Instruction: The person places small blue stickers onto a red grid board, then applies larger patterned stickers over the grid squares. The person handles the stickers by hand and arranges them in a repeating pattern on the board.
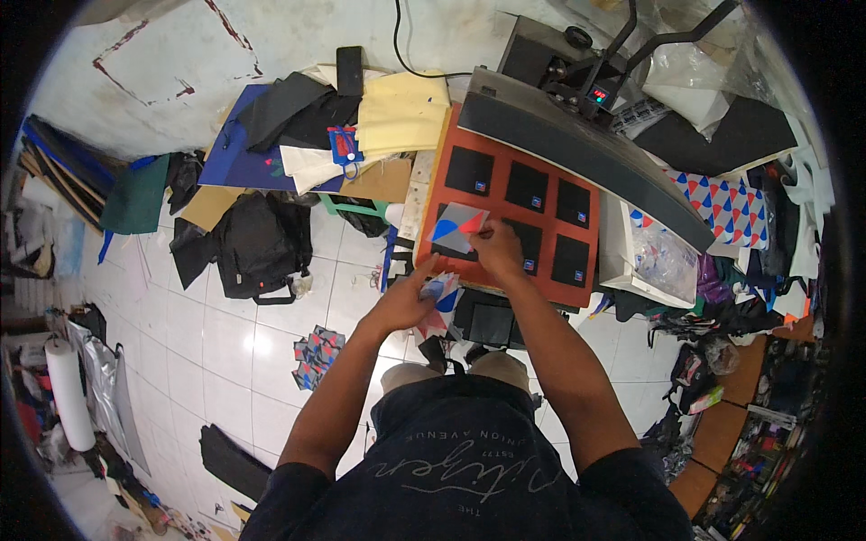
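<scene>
Floor: white tiles run under everything to my left, strewn with a black backpack, a white roll and a small pile of patterned pieces.
Heat press: the grey upper plate is swung up and away at a slant; its far end runs toward the picture's bent rim, and the black handles above are cut off at the top.
Orange pad: the lower bed lies open in front of me, carrying six black squares in two rows, each with a small blue mark I cannot read.
Fabric heap: yellow, black and navy sheets are piled just left of the pad, touching its edge.
My arms: both forearms come up from the lower edge and converge over the near left corner of the pad, elbows bent outward.
Right hand: my right hand is palm down over the near row, fingers pinched on the edge of a patch.
Patch: the blue, red and grey patch lies tilted over the near left black square, hiding most of it.
Left hand: my left hand sits just off the pad's near edge, clenched round a small stack of patches; how many, I cannot tell, since my fingers cover most of them.
</scene>
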Motion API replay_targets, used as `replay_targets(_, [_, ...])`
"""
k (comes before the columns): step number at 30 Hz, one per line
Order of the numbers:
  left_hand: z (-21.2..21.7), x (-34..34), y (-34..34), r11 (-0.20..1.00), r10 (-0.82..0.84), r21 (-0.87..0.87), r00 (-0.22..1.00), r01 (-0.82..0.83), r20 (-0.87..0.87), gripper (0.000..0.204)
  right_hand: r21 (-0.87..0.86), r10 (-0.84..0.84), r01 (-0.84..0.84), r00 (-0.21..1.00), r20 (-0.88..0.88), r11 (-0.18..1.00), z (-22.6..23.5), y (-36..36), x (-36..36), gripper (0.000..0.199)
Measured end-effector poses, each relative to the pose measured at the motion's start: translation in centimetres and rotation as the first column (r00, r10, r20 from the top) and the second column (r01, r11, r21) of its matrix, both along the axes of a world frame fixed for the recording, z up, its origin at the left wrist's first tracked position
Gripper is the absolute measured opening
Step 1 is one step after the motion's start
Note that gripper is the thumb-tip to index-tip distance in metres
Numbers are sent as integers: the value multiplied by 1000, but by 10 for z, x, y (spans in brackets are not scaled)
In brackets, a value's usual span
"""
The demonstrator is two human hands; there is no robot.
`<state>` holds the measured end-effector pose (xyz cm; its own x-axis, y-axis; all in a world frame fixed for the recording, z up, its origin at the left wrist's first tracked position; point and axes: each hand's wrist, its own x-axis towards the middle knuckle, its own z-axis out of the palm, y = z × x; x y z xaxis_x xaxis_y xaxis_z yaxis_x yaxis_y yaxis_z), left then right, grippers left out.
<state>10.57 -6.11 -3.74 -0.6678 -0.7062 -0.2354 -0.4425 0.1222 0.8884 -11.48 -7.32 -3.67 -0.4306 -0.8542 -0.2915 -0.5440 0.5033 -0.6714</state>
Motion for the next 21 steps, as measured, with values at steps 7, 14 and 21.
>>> replay_targets(7, [-12, -8, -14, 999, -45, 7, 995, 44, 84, 78, 18, 15, -11, 963, -268, 1000, 3, 7, -8, 28])
replay_targets(14, [4, -16, -22, 996, -87, 30, 979, 83, 185, 82, -123, 155, -281, 787, -597, 952, -4, 13, -24, 30])
replay_targets(21, [6, -22, -28, 988, -114, 130, 966, 86, 232, 82, -51, 319, -428, 743, -589, 902, -9, 18, -33, 39])
